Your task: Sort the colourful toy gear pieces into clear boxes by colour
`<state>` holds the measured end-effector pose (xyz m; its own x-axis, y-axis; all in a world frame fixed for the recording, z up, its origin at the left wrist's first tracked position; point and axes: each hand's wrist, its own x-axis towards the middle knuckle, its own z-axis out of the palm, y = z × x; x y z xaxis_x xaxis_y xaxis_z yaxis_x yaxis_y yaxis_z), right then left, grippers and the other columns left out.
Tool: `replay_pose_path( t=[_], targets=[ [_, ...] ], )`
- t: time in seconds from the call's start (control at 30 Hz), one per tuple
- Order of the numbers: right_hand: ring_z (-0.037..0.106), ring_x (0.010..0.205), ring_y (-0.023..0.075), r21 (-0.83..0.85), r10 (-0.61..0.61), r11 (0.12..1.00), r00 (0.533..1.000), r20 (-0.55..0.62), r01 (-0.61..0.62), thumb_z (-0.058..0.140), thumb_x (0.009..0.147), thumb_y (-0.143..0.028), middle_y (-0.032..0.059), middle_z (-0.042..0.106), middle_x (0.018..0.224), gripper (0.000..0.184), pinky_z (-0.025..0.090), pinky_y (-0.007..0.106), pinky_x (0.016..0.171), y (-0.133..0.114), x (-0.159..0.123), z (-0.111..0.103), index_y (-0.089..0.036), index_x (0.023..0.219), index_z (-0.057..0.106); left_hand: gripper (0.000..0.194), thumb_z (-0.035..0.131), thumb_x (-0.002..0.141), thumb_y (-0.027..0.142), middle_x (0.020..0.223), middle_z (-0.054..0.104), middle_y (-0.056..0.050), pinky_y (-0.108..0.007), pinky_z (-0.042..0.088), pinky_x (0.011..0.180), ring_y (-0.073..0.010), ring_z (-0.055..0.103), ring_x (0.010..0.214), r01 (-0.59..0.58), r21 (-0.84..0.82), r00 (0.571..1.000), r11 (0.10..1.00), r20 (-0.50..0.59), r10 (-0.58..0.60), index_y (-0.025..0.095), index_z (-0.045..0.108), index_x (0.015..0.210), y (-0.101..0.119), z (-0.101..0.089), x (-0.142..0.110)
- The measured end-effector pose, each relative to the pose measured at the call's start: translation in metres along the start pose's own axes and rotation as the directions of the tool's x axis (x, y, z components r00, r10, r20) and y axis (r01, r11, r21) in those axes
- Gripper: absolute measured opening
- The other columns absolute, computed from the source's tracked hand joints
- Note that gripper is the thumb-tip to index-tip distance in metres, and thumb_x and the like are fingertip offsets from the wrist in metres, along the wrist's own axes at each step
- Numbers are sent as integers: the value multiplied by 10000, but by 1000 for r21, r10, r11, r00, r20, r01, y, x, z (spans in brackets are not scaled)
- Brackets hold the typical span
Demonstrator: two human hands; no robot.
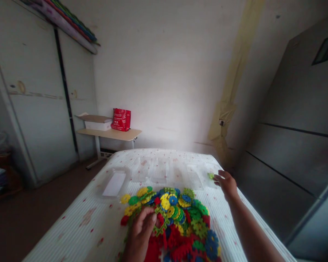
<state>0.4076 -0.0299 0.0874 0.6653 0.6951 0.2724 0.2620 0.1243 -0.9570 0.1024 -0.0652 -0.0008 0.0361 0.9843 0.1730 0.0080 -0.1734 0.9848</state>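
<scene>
A heap of plastic gear pieces (177,209) in yellow, green, blue and red lies spread on the bed-like surface in front of me. At its near left side, my left hand (142,231) is closed, thumb and fingers pinching the edge of a yellow-green toothed ring (164,230). Farther off to the right, my right hand (226,183) reaches out with a small light-green gear piece (210,176) at its fingertips. That piece is over a clear plastic tray (205,169); whether it touches the tray I cannot tell.
More clear plastic trays (150,171) stand across the white patterned sheet (98,218). A clear lid or tray with a white card (114,184) lies at the left. Beyond are a small table (123,135) with a red bag (121,120), and a grey fridge (295,109) on the right.
</scene>
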Motion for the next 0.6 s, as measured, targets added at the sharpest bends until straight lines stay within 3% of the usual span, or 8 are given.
replay_pose_path(
  t=[0.1,0.17,0.27,0.33,0.4,0.43,0.5,0.6],
  targets=[
    [581,603,134,-6,28,1000,982,188,-27,606,773,-381,29,633,775,288,468,268,534,2,-22,10,-138,928,605,384,541,714,557,619,570,10,-257,450,581,-161,539,610,39,11,999,999,9,-39,191,589,822,4,0,-2],
    [498,460,100,16,18,1000,925,380,-26,638,710,-386,-16,582,607,249,380,234,434,-1,-45,20,-153,788,603,393,538,716,558,635,580,6,-259,452,583,-166,549,625,63,9,998,998,13,-63,189,585,845,8,1,-4],
    [433,460,67,82,-41,997,786,617,-11,597,725,-410,-36,542,615,240,354,205,441,-10,-85,35,-171,732,583,396,546,716,549,654,598,2,-260,455,595,-171,564,638,60,14,998,998,7,-60,186,590,867,11,1,-5],
    [419,494,68,84,-59,996,659,749,-7,616,714,-405,-37,521,627,232,346,196,455,-15,-107,44,-175,738,591,394,543,720,544,663,607,0,-264,461,607,-174,571,645,45,34,999,998,-9,-44,184,599,871,11,1,-5],
    [406,530,68,88,-85,996,547,833,22,646,699,-355,-40,500,622,197,333,189,479,-17,-123,51,-177,772,606,382,542,727,532,698,623,-8,-273,471,643,-179,583,678,13,61,1000,998,-29,-11,186,607,873,9,0,-5],
    [397,540,67,88,-94,995,516,851,36,647,699,-326,-42,490,614,177,324,186,487,-17,-128,53,-177,787,610,376,544,728,527,716,630,-13,-278,475,660,-181,587,692,-1,68,999,998,-33,3,187,609,872,9,0,-5],
    [369,528,59,71,-80,997,502,861,37,629,705,-277,-48,468,590,134,302,179,475,-16,-133,56,-173,788,609,373,544,728,527,710,631,-16,-283,480,665,-181,589,684,-12,67,1000,998,-26,14,185,607,864,9,1,-5],
    [354,466,50,27,6,998,499,867,-58,613,683,-250,-58,465,555,125,288,167,415,-14,-133,58,-175,780,587,383,536,726,544,628,603,-4,-273,479,619,-174,578,621,0,40,1000,999,6,0,183,597,840,11,3,-6]
  ],
)
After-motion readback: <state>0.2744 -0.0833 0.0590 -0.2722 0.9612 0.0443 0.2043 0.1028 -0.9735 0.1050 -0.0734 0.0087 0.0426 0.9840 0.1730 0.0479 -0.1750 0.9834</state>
